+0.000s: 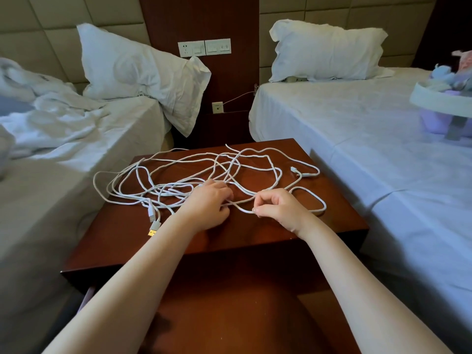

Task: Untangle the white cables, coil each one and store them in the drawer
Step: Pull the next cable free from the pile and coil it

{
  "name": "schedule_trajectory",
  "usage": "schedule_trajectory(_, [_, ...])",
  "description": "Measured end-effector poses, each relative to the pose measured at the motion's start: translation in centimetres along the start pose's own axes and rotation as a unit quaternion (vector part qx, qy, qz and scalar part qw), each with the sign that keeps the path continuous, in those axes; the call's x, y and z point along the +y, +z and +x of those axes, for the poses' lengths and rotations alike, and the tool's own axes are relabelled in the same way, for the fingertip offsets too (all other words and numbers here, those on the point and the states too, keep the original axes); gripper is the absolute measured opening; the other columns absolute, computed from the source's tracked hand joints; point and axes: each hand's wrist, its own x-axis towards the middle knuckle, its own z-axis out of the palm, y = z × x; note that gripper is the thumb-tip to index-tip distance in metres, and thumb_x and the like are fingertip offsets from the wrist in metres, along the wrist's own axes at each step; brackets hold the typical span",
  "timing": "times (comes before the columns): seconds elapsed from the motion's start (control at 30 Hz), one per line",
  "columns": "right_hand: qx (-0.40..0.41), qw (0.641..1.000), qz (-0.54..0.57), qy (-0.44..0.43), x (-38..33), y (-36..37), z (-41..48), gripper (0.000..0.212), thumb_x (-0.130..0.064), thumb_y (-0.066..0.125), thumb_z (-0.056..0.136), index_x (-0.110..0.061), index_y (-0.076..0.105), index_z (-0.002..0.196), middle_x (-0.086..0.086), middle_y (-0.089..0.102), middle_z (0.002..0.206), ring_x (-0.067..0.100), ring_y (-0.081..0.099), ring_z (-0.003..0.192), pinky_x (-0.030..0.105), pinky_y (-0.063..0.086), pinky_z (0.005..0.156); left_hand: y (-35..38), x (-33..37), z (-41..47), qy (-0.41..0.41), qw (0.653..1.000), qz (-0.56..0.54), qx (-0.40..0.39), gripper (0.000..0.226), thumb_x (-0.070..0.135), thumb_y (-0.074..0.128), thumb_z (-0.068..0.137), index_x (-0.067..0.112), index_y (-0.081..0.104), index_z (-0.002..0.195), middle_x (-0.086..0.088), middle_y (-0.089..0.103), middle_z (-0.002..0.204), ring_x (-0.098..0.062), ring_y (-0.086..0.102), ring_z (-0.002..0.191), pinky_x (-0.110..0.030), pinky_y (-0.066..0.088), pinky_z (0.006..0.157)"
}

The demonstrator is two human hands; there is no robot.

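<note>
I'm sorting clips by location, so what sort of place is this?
Probably a hotel twin room: a left bed and a right bed in white linen, a dark wooden nightstand between them holding the white cables, and a switch panel on the wall behind.

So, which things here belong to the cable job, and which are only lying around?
Job: white cables, nightstand under them, left hand and right hand gripping strands.
Lying about: left-bed pillow, right-bed pillow, wall sockets, basket on the right bed.

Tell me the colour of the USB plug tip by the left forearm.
Gold-yellow USB plug tip, seen in the head view.
</note>
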Motion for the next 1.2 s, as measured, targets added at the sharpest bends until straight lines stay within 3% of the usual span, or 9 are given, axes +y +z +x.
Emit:
schedule_trajectory(0.2, [0.105, 0.986, -0.133, 0.005, 1.6, 0.0, 0.6, 0.020, -0.025, 0.059, 0.094, -0.021, 0.059, 0.074, -0.003, 0.055, 0.061, 0.009, 0.049, 0.059, 0.024, 0.040, 0.061, -1.8, -0.1, -1.4, -0.027, 0.967, -0.152, 0.204, 0.018, 0.025, 0.074, 0.081, 0.010, 0.070, 0.073, 0.002, 0.063, 0.068, -0.010, 0.054, 0.065, -0.021, 0.045, 0.064])
schedule_trajectory(0.27, [0.143, 0.973, -0.180, -0.005, 1.7, 0.1, 0.7, 0.018, -0.028, 0.057, 0.095, -0.022, 0.058, 0.079, -0.005, 0.059, 0.067, 0.009, 0.054, 0.064, 0.024, 0.045, 0.061, -2.6, 0.8, -2.5, -0.025, 0.967, -0.163, 0.195, 0.022, 0.032, 0.076, 0.078, 0.016, 0.067, 0.067, 0.008, 0.057, 0.057, -0.003, 0.049, 0.052, -0.012, 0.037, 0.052])
schedule_trajectory(0.4, [0.178, 0.952, -0.248, -0.006, 1.8, 0.3, 0.5, 0.013, -0.028, 0.053, 0.097, -0.023, 0.057, 0.086, -0.001, 0.067, 0.084, 0.015, 0.062, 0.083, 0.032, 0.055, 0.073, -2.9, -0.5, -3.5, -0.086, 0.990, 0.010, 0.107, 0.023, 0.039, 0.066, 0.083, 0.025, 0.055, 0.068, 0.008, 0.056, 0.067, -0.012, 0.054, 0.070, -0.024, 0.036, 0.059])
schedule_trajectory(0.5, [0.184, 0.942, -0.282, -0.001, 1.9, 0.4, 0.6, 0.012, -0.028, 0.052, 0.098, -0.024, 0.056, 0.087, -0.003, 0.065, 0.082, 0.014, 0.061, 0.078, 0.026, 0.052, 0.064, -2.5, -2.8, -4.3, -0.134, 0.981, 0.056, 0.127, 0.009, 0.029, 0.060, 0.085, 0.021, 0.063, 0.082, 0.005, 0.060, 0.077, -0.018, 0.056, 0.084, -0.029, 0.034, 0.066])
schedule_trajectory(0.73, [0.169, 0.947, -0.269, -0.045, 1.8, 0.7, 0.3, 0.027, -0.038, 0.049, 0.099, -0.020, 0.055, 0.080, -0.005, 0.059, 0.069, 0.013, 0.055, 0.065, 0.025, 0.045, 0.056, -2.9, -2.9, -4.6, -0.183, 0.936, -0.042, 0.298, 0.024, 0.026, 0.060, 0.092, 0.011, 0.071, 0.076, 0.001, 0.063, 0.067, -0.020, 0.057, 0.067, -0.027, 0.035, 0.053])
schedule_trajectory(0.87, [0.165, 0.938, -0.300, -0.049, 1.9, 1.0, 0.2, 0.034, -0.035, 0.041, 0.102, -0.017, 0.052, 0.077, -0.003, 0.055, 0.064, 0.015, 0.053, 0.060, 0.028, 0.039, 0.054, -2.9, -2.1, -3.9, -0.229, 0.952, -0.013, 0.204, 0.033, 0.023, 0.053, 0.095, 0.014, 0.058, 0.064, 0.000, 0.052, 0.059, -0.018, 0.049, 0.058, -0.025, 0.027, 0.047])
schedule_trajectory(1.0, [0.143, 0.972, -0.182, -0.036, 0.6, 1.0, -0.1, 0.029, -0.028, 0.041, 0.103, -0.014, 0.060, 0.087, -0.004, 0.056, 0.065, 0.008, 0.050, 0.058, 0.016, 0.037, 0.056, -1.9, 0.4, -3.4, -0.189, 0.965, -0.123, 0.136, 0.025, 0.029, 0.057, 0.092, 0.012, 0.061, 0.110, 0.001, 0.065, 0.092, -0.016, 0.058, 0.072, -0.028, 0.043, 0.060])
schedule_trajectory(1.13, [0.149, 0.982, -0.093, -0.070, -1.0, 1.4, -0.4, 0.028, -0.026, 0.042, 0.103, -0.015, 0.063, 0.088, -0.009, 0.057, 0.065, 0.000, 0.051, 0.059, 0.009, 0.037, 0.056, -1.4, 2.1, -3.7, -0.168, 0.918, -0.274, 0.231, 0.060, 0.033, 0.058, 0.092, 0.015, 0.033, 0.144, 0.001, 0.053, 0.126, -0.019, 0.063, 0.093, -0.036, 0.052, 0.085])
schedule_trajectory(1.2, [0.142, 0.988, -0.017, -0.064, -2.0, 1.8, -0.5, 0.030, -0.026, 0.041, 0.103, -0.013, 0.063, 0.087, -0.016, 0.051, 0.055, -0.002, 0.049, 0.054, 0.007, 0.038, 0.057, -1.2, 2.7, -4.2, -0.159, 0.899, -0.271, 0.306, 0.061, 0.018, 0.058, 0.092, 0.011, 0.029, 0.145, -0.005, 0.037, 0.139, -0.011, 0.060, 0.089, -0.030, 0.051, 0.082])
